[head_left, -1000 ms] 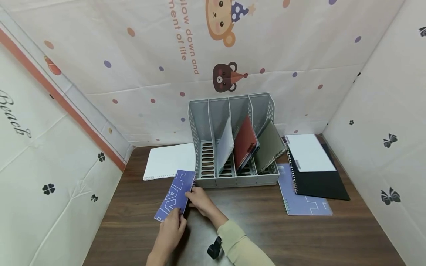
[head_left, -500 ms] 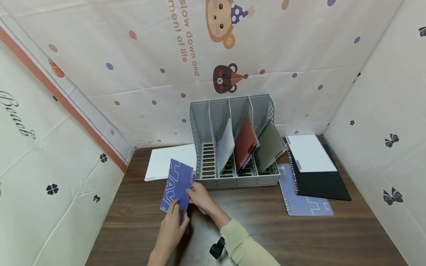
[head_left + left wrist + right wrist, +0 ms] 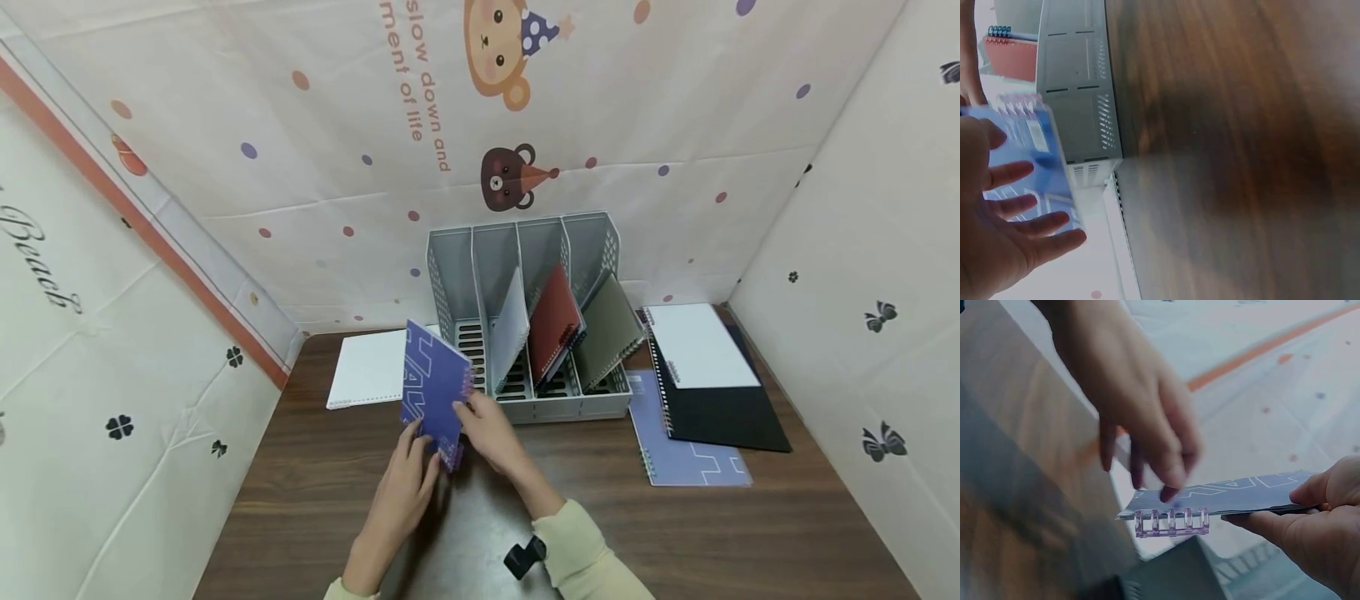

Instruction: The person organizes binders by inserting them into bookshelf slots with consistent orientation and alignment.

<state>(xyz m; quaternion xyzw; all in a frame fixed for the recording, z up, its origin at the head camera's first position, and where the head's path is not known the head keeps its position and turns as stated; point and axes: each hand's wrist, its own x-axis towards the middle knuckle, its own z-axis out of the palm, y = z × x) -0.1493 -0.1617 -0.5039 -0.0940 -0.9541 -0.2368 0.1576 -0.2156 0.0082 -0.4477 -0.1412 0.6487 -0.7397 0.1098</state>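
Observation:
A purple-blue spiral notebook (image 3: 431, 379) with white outlined letters is raised and tilted in front of the file rack (image 3: 555, 408). My right hand (image 3: 491, 429) pinches its coil-side edge, and in the right wrist view the thumb of that hand (image 3: 1335, 509) lies on top with fingers beneath. At the notebook's lower end is my left hand (image 3: 408, 475). In the left wrist view the fingers (image 3: 1047, 222) of the left hand are straight and spread against the cover. Clear lilac coils (image 3: 1172, 523) show along the notebook's edge.
Grey, red and olive notebooks (image 3: 607, 329) lean in the rack's compartments, the leftmost of which holds none. White notebooks (image 3: 367, 367) lie left of the rack. To the right, a white notebook (image 3: 697, 342) and black one (image 3: 727, 417) overlap a blue one (image 3: 675, 467).
Both hands have carried the purple-blue notebook up and right toward the rack, and it has turned more upright. The left hand's fingers have straightened.

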